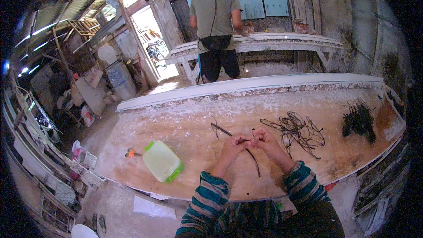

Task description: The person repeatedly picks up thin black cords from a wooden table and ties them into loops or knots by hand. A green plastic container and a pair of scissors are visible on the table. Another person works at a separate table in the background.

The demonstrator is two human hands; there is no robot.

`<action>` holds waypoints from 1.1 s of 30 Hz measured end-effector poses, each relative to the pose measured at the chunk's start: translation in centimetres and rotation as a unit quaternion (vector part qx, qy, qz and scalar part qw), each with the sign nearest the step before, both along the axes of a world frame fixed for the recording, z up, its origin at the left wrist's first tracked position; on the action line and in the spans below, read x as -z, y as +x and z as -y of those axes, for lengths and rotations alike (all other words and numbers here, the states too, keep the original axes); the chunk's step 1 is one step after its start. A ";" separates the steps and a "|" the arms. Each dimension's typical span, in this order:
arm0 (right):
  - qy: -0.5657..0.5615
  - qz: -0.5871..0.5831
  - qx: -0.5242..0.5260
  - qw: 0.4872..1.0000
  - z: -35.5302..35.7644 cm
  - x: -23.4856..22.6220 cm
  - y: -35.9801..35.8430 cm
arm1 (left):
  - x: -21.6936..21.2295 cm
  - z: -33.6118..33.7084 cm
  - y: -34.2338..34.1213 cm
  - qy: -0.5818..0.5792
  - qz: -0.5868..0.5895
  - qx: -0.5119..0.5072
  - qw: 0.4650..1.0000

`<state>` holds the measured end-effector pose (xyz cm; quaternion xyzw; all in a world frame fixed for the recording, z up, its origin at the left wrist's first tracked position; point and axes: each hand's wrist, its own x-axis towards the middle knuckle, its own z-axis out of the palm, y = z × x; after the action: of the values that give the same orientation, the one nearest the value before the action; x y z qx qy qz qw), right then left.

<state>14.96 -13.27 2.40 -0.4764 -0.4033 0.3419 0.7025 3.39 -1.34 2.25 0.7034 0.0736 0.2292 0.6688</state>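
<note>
Over the wooden tabletop (207, 150), my two hands meet with their fingertips close together. My left hand (237, 144) is closed in a pinch on a thin black cord (254, 161), which sticks out on both sides of the fingers. One end of it lies toward the far left and the other curves down toward me. My right hand (268, 141) is also closed, pinching at the same cord; the exact spot is hidden by the fingers. Just right of my hands lies a loose tangle of black cords (299, 134). Farther right sits a denser pile of black cords (359, 121).
A clear container with green clips (162, 161) and orange-handled scissors (131, 153) lie on the left. A long white-dusted board (246, 85) borders the far edge. Beyond it a person (216, 17) stands at a white workbench (282, 42), back turned.
</note>
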 end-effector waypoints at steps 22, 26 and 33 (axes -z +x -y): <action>-0.002 -0.014 -0.074 0.997 0.3 -0.3 -0.1 | 1.2 -1.1 0.6 0.167 0.142 -0.082 0.972; 0.029 -0.272 -0.116 0.955 0.9 -1.3 -0.5 | 0.3 -0.2 0.4 -0.041 0.091 -0.023 0.995; 0.067 -0.388 -0.132 0.910 1.2 -2.5 0.0 | 1.6 -1.1 0.9 0.013 0.029 0.050 0.998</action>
<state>14.93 -14.52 4.86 -0.2000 -0.1805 0.5616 0.7823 4.26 -0.21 0.66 0.7081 0.0158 0.2161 0.6720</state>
